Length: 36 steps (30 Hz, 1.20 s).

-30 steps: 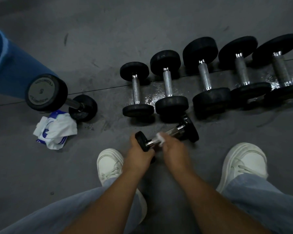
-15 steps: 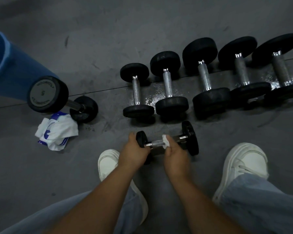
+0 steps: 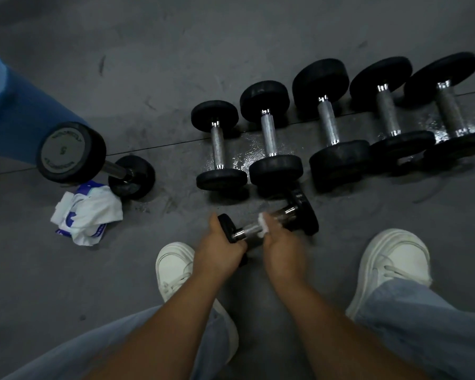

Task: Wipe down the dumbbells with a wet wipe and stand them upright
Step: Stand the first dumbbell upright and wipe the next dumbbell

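A small black dumbbell (image 3: 303,212) with a chrome handle is held just above the floor in front of me. My left hand (image 3: 220,250) grips its near head. My right hand (image 3: 281,246) pinches a white wet wipe (image 3: 263,229) around the handle. Behind it, several black dumbbells lie flat in a row, from the smallest (image 3: 218,145) out to the one at the far right (image 3: 447,105). One more dumbbell (image 3: 72,152) stands upright at the left.
A crumpled wet-wipe pack (image 3: 87,213) lies on the grey floor (image 3: 176,50) beside the standing dumbbell. A blue cylinder (image 3: 14,111) rises at the far left. My white shoes (image 3: 173,267) (image 3: 392,259) flank the hands. The floor under the row looks wet.
The dumbbell's far head has tilted up and away again. My right hand with the wipe slid a little along the handle. The left hand keeps its hold.
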Each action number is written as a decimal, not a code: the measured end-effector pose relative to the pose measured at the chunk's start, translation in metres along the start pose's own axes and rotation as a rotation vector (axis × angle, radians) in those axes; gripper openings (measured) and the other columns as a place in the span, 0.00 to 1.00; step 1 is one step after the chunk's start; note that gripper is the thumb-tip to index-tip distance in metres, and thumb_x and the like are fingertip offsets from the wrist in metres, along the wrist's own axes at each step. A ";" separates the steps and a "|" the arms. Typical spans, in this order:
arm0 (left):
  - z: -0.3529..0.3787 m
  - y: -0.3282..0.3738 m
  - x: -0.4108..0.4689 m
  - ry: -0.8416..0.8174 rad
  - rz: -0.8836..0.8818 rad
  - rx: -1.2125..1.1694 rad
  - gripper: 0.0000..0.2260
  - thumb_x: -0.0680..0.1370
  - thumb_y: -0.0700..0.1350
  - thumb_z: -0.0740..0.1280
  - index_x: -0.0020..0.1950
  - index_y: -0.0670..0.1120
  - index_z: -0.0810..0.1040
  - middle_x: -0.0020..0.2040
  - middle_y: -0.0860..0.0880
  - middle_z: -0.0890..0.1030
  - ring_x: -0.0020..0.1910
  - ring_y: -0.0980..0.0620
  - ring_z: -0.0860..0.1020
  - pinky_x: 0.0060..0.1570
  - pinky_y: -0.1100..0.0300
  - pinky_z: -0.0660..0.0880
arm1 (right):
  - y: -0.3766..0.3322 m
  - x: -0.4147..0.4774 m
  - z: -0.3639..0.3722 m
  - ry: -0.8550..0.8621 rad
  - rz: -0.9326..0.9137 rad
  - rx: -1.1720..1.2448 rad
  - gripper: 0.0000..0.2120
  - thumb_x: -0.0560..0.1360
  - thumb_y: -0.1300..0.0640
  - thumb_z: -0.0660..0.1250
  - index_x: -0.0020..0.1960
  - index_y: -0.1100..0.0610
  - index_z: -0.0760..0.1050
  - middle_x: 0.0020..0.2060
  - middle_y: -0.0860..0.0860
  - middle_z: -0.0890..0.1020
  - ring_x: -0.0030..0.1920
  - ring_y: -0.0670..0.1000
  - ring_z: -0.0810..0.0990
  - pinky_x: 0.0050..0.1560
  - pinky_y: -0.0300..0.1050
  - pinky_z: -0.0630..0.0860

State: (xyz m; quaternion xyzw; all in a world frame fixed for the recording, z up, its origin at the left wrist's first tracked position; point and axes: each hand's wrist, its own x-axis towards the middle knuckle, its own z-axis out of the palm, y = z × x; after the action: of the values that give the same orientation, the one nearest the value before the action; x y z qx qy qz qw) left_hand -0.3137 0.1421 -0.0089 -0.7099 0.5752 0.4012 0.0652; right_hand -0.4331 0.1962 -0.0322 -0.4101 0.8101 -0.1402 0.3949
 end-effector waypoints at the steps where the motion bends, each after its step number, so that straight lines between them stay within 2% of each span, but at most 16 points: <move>1: 0.003 -0.001 -0.003 0.043 -0.003 -0.017 0.36 0.75 0.48 0.69 0.77 0.50 0.53 0.57 0.45 0.80 0.55 0.40 0.79 0.50 0.55 0.74 | -0.005 -0.002 0.006 -0.076 -0.063 0.007 0.19 0.81 0.54 0.54 0.70 0.44 0.69 0.56 0.56 0.81 0.53 0.58 0.79 0.51 0.47 0.74; 3: 0.011 -0.005 -0.009 0.081 0.006 -0.080 0.38 0.76 0.47 0.69 0.79 0.52 0.48 0.57 0.43 0.81 0.54 0.39 0.80 0.51 0.53 0.76 | -0.008 0.001 0.007 -0.093 -0.050 0.073 0.17 0.81 0.51 0.55 0.67 0.44 0.72 0.56 0.55 0.81 0.55 0.58 0.79 0.53 0.48 0.75; 4: 0.015 -0.007 -0.011 0.064 0.007 -0.107 0.40 0.76 0.45 0.69 0.79 0.53 0.46 0.57 0.43 0.81 0.53 0.40 0.80 0.51 0.53 0.76 | -0.005 0.006 0.003 -0.030 -0.016 0.109 0.17 0.81 0.52 0.56 0.67 0.44 0.73 0.57 0.55 0.81 0.55 0.58 0.79 0.53 0.48 0.75; 7: 0.020 -0.011 -0.011 0.024 -0.006 -0.141 0.45 0.75 0.41 0.69 0.79 0.56 0.40 0.59 0.43 0.80 0.54 0.41 0.80 0.52 0.56 0.75 | 0.005 0.008 -0.005 0.140 0.025 0.063 0.18 0.79 0.55 0.58 0.68 0.45 0.70 0.52 0.58 0.82 0.51 0.61 0.81 0.46 0.51 0.74; 9: 0.019 -0.009 -0.008 0.010 -0.017 -0.147 0.45 0.74 0.41 0.68 0.79 0.56 0.39 0.60 0.43 0.80 0.55 0.41 0.80 0.53 0.55 0.76 | 0.005 0.008 -0.005 0.200 0.054 0.077 0.14 0.77 0.55 0.60 0.63 0.49 0.69 0.46 0.60 0.83 0.47 0.64 0.81 0.42 0.53 0.74; 13: 0.011 -0.007 -0.004 -0.025 0.017 -0.134 0.42 0.74 0.40 0.68 0.78 0.54 0.43 0.57 0.43 0.81 0.52 0.42 0.81 0.51 0.55 0.77 | 0.004 0.017 -0.002 0.165 -0.013 0.027 0.10 0.76 0.56 0.61 0.57 0.51 0.74 0.48 0.57 0.83 0.48 0.62 0.81 0.42 0.51 0.74; 19: 0.009 -0.008 -0.003 -0.015 0.027 -0.128 0.40 0.73 0.40 0.69 0.76 0.54 0.47 0.57 0.44 0.80 0.52 0.42 0.81 0.50 0.55 0.76 | 0.014 0.017 0.010 0.158 -0.179 0.204 0.12 0.78 0.60 0.63 0.60 0.55 0.78 0.55 0.54 0.83 0.54 0.56 0.80 0.51 0.44 0.74; 22: 0.009 -0.008 -0.002 -0.020 0.036 -0.133 0.40 0.73 0.40 0.69 0.76 0.54 0.47 0.56 0.45 0.80 0.52 0.42 0.81 0.48 0.56 0.75 | 0.023 0.029 0.005 0.209 -0.116 0.143 0.14 0.80 0.51 0.60 0.63 0.47 0.77 0.56 0.50 0.83 0.55 0.54 0.81 0.51 0.47 0.77; 24: 0.009 -0.007 -0.002 -0.018 0.029 -0.137 0.40 0.73 0.40 0.69 0.76 0.55 0.48 0.55 0.45 0.80 0.52 0.43 0.81 0.49 0.56 0.76 | 0.020 0.033 0.004 0.235 -0.035 0.115 0.16 0.80 0.49 0.59 0.66 0.45 0.75 0.56 0.52 0.82 0.55 0.56 0.81 0.50 0.50 0.78; 25: 0.009 -0.007 -0.002 -0.017 0.025 -0.132 0.40 0.72 0.40 0.69 0.76 0.55 0.48 0.55 0.45 0.80 0.52 0.42 0.81 0.49 0.56 0.76 | 0.015 0.033 0.007 0.222 -0.040 0.088 0.16 0.80 0.50 0.59 0.67 0.45 0.74 0.55 0.54 0.82 0.53 0.58 0.81 0.48 0.51 0.78; 27: 0.008 -0.007 -0.002 -0.012 0.019 -0.113 0.39 0.73 0.41 0.69 0.76 0.54 0.49 0.54 0.45 0.80 0.52 0.42 0.81 0.48 0.56 0.75 | 0.004 0.028 0.019 0.094 -0.150 0.028 0.18 0.79 0.53 0.59 0.69 0.45 0.72 0.54 0.57 0.81 0.51 0.60 0.81 0.47 0.52 0.78; 29: 0.005 -0.005 0.002 -0.010 0.021 -0.105 0.36 0.72 0.41 0.69 0.74 0.53 0.52 0.54 0.45 0.80 0.53 0.42 0.80 0.49 0.55 0.76 | 0.003 0.027 0.019 0.009 -0.194 0.014 0.20 0.78 0.54 0.60 0.69 0.43 0.72 0.56 0.57 0.80 0.52 0.60 0.80 0.49 0.52 0.78; 32: -0.001 -0.001 0.008 -0.022 0.011 -0.079 0.29 0.71 0.42 0.69 0.68 0.51 0.59 0.53 0.44 0.80 0.52 0.42 0.79 0.52 0.52 0.77 | 0.020 0.035 0.008 0.208 -0.026 0.096 0.20 0.79 0.55 0.60 0.70 0.43 0.71 0.55 0.56 0.81 0.52 0.60 0.80 0.49 0.53 0.77; 33: -0.002 0.000 0.008 -0.036 -0.002 -0.070 0.27 0.71 0.43 0.70 0.66 0.50 0.61 0.53 0.44 0.79 0.51 0.42 0.79 0.52 0.51 0.77 | 0.018 0.032 0.007 0.188 -0.013 0.048 0.21 0.79 0.55 0.59 0.71 0.43 0.68 0.55 0.57 0.81 0.52 0.61 0.80 0.49 0.52 0.77; 36: -0.004 0.002 0.006 -0.081 -0.020 -0.066 0.27 0.73 0.48 0.72 0.66 0.47 0.61 0.53 0.44 0.79 0.51 0.44 0.79 0.53 0.50 0.77 | 0.004 0.012 0.020 -0.200 -0.161 -0.012 0.20 0.81 0.49 0.54 0.73 0.41 0.64 0.58 0.58 0.80 0.56 0.60 0.79 0.55 0.51 0.75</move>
State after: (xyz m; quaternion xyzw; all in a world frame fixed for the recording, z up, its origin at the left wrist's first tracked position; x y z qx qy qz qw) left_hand -0.3132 0.1348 -0.0098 -0.7003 0.5515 0.4479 0.0690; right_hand -0.4246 0.1911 -0.0532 -0.4881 0.7320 -0.1252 0.4586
